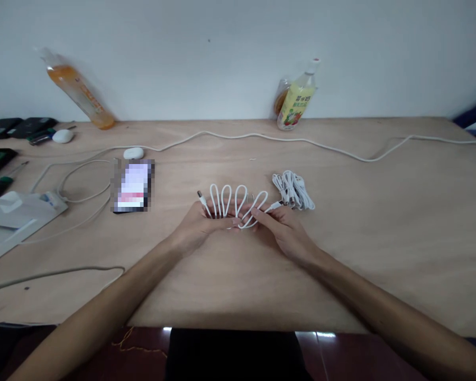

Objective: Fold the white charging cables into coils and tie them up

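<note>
A short white cable is folded into several loops that stand up from between my hands, one metal plug sticking out at the left end. My left hand is closed around the bottoms of the loops. My right hand pinches the cable's other end and the last loop, fingers pressed together. Just beyond my right hand lies a bundled white cable on the wooden table, touching neither hand.
A phone lies left of my hands, with white earbud cases behind it. A long white cord crosses the table's back. Two drink bottles lean at the wall. Tools, black cases and white packaging crowd the left side.
</note>
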`<move>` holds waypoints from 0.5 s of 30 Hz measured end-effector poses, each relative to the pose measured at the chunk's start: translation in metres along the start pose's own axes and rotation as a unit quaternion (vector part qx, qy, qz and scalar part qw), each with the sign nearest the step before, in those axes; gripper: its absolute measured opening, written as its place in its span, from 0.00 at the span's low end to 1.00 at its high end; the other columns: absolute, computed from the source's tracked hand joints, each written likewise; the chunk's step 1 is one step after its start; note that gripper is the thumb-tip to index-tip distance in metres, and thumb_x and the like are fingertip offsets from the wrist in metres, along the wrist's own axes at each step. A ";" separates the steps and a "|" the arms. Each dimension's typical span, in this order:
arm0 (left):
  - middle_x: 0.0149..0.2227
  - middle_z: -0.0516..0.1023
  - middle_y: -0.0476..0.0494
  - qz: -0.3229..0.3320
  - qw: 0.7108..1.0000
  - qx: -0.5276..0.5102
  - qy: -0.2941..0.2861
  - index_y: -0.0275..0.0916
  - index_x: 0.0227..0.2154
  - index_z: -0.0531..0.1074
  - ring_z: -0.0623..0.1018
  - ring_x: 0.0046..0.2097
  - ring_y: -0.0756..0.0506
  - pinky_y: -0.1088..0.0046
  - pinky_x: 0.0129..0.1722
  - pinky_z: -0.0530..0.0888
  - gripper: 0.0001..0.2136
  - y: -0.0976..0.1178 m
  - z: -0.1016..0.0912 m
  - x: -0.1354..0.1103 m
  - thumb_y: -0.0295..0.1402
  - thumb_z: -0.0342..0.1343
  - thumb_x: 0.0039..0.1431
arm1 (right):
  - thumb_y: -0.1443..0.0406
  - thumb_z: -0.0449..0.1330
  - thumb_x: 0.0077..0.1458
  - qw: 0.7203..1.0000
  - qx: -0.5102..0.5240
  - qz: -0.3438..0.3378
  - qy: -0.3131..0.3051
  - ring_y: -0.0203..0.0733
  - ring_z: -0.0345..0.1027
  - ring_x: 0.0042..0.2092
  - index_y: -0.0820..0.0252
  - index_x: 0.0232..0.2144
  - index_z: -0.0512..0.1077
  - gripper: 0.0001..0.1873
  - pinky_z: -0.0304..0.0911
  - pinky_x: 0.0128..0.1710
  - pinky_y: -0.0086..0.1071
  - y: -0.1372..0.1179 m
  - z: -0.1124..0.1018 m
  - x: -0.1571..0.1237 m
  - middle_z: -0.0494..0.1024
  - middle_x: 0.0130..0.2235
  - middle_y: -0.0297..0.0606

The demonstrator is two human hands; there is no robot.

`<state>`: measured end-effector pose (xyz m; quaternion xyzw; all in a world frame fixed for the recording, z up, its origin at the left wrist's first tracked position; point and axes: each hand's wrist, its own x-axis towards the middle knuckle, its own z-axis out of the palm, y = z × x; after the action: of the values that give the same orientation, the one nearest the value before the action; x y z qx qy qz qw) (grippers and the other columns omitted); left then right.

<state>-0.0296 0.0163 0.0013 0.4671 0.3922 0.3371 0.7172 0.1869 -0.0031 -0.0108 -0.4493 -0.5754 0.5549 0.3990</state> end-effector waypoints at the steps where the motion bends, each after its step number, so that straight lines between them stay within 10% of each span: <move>1: 0.48 0.90 0.38 0.004 1.000 0.004 0.000 0.39 0.47 0.88 0.87 0.50 0.39 0.61 0.53 0.81 0.16 0.000 0.000 0.000 0.32 0.75 0.54 | 0.46 0.63 0.67 1.000 0.001 0.002 -0.007 0.45 0.73 0.38 0.56 0.38 0.87 0.23 0.68 0.42 0.38 0.000 0.000 0.000 0.84 0.35 0.38; 15: 0.48 0.91 0.39 0.000 1.000 0.013 0.003 0.40 0.46 0.88 0.87 0.52 0.38 0.57 0.60 0.78 0.15 0.003 0.000 -0.002 0.34 0.75 0.55 | 0.45 0.67 0.66 1.000 -0.002 -0.003 -0.003 0.47 0.78 0.38 0.51 0.33 0.87 0.20 0.73 0.45 0.42 -0.006 -0.003 0.002 0.85 0.32 0.37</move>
<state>-0.0311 0.0153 0.0044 0.4757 0.3983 0.3335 0.7099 0.1886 -0.0001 -0.0047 -0.4464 -0.5795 0.5538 0.3978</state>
